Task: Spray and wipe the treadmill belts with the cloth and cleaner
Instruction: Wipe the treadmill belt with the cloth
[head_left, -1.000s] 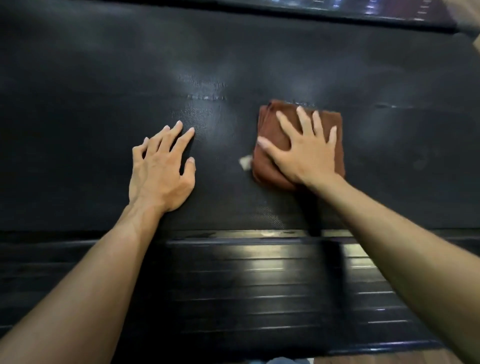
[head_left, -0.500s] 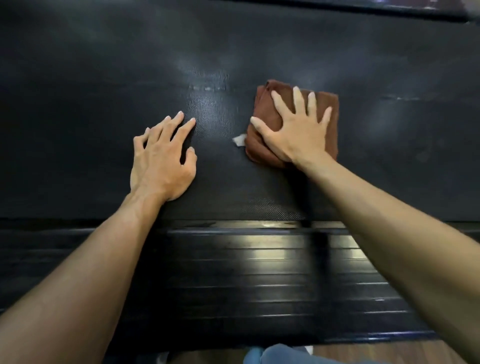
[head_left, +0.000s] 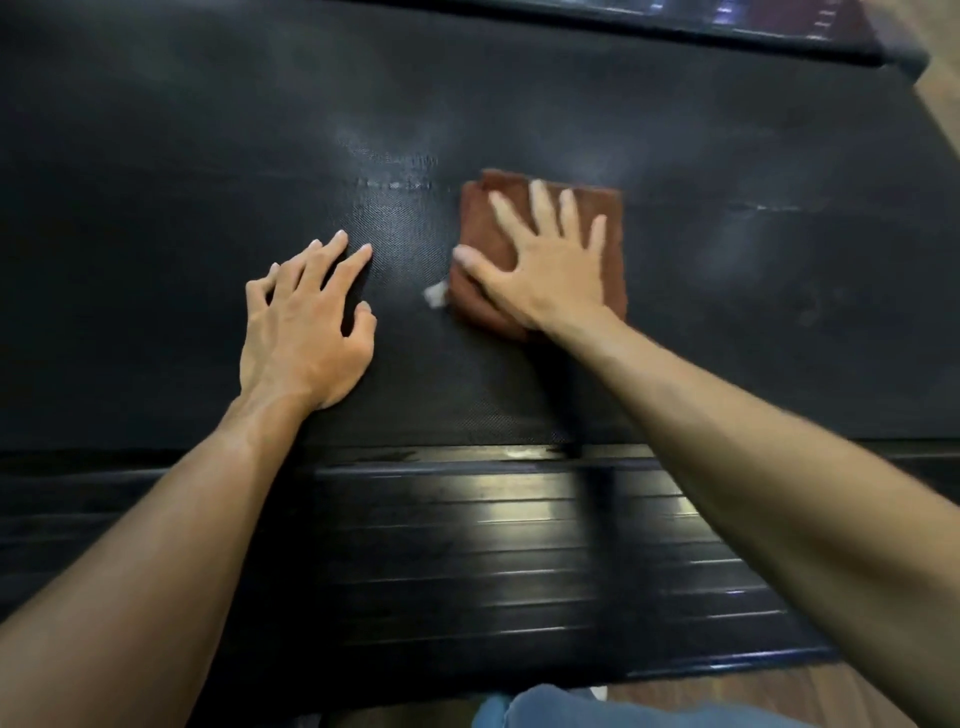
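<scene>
While flat, right hand (head_left: 550, 270) presses folded brown cloth (head_left: 613, 244).

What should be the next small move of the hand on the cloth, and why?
Probably slide the right hand and brown cloth sideways to the right: it presses flat on the treadmill belt, and dull smears show there. The left hand braces on the belt.

My cloth (head_left: 613, 244) is rust brown with a small white tag (head_left: 435, 295). The belt (head_left: 156, 156) is black, finely dotted; lower frame, a glossy black ribbed rail (head_left: 519, 561).
</scene>
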